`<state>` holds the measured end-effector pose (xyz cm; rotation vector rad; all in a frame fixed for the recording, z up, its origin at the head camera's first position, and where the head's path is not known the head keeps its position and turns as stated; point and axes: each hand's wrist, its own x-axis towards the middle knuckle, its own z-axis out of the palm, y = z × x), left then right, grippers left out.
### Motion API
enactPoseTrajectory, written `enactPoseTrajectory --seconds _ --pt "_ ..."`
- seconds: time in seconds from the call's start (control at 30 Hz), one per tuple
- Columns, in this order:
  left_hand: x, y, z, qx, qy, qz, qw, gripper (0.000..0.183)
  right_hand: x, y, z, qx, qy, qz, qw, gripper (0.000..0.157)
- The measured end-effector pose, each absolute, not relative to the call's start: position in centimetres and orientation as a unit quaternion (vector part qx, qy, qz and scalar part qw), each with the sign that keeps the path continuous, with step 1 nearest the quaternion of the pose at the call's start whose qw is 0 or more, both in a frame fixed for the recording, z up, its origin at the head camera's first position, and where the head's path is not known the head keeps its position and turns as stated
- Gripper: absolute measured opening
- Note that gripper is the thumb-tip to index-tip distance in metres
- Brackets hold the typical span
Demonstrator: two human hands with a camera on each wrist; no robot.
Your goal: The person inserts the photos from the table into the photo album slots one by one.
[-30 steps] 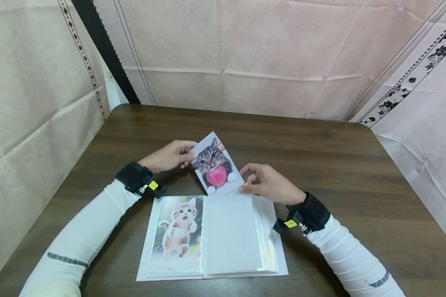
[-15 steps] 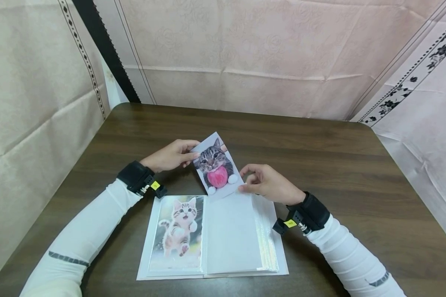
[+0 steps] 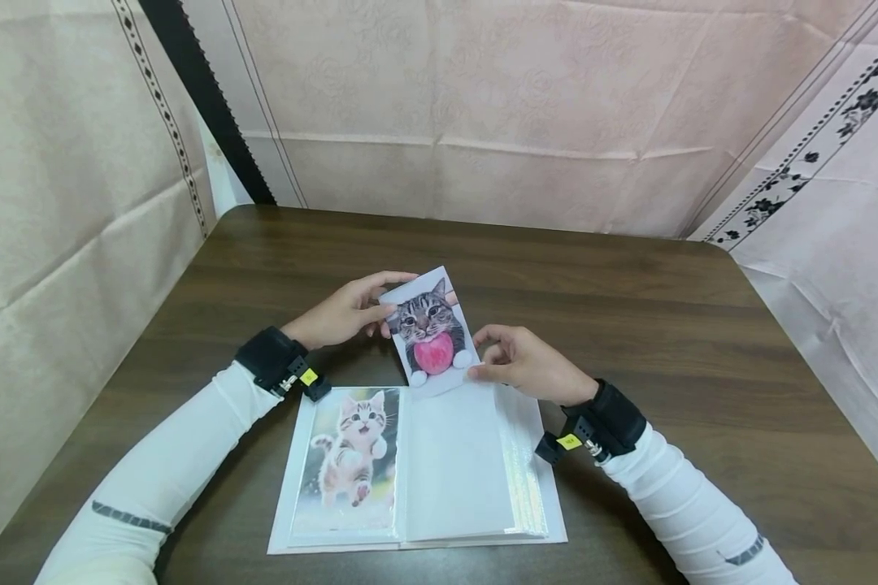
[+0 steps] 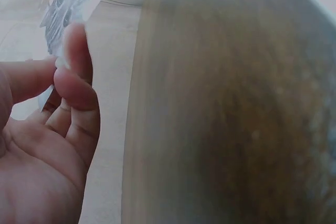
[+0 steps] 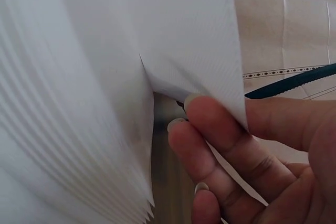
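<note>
A photo [image 3: 433, 325] of a tabby cat with a pink heart is pinched at its left edge between the thumb and fingers of my left hand [image 3: 344, 310]. It tilts over the top of an open white photo album [image 3: 284, 496], its lower corner at the upper edge of the right-hand page [image 3: 457, 467]. My right hand [image 3: 532, 364] pinches that page's top edge near its corner. In the right wrist view the white page sleeve [image 5: 184, 19] bulges open beside the fingertips [image 5: 210, 119]. The left wrist view shows the photo's glossy part only in a sliver.
The album's left page holds a picture of a pale striped kitten [image 3: 354, 455]. More clear sleeves [image 3: 523, 463] lie stacked at the right side. The album rests on a dark wooden table [image 3: 629, 309], with pale cloth [image 3: 541, 97] hanging behind it.
My left hand has shifted slightly right, bringing the photo nearer my right hand and turning it more upright. The right hand and album have hardly moved.
</note>
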<state>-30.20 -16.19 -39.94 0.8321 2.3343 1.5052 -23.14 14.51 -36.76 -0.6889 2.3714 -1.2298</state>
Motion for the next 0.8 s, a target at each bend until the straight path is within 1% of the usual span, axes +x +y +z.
enactPoseTrajectory --seconds 0.3,0.53,0.8 --pt "-30.02 -15.91 -39.94 0.27 0.799 0.52 0.136 0.053 -23.09 14.42 -36.94 -0.244 0.844 -0.437 0.19 0.048" --pt "-29.85 -15.62 -39.95 0.281 0.798 0.514 0.143 0.052 -23.0 14.28 -36.95 -0.242 0.847 -0.435 0.187 0.049" --pt "-29.62 -15.32 -40.06 0.286 0.796 0.512 0.15 0.05 -23.09 14.32 -37.01 -0.251 0.84 -0.442 0.191 0.043"
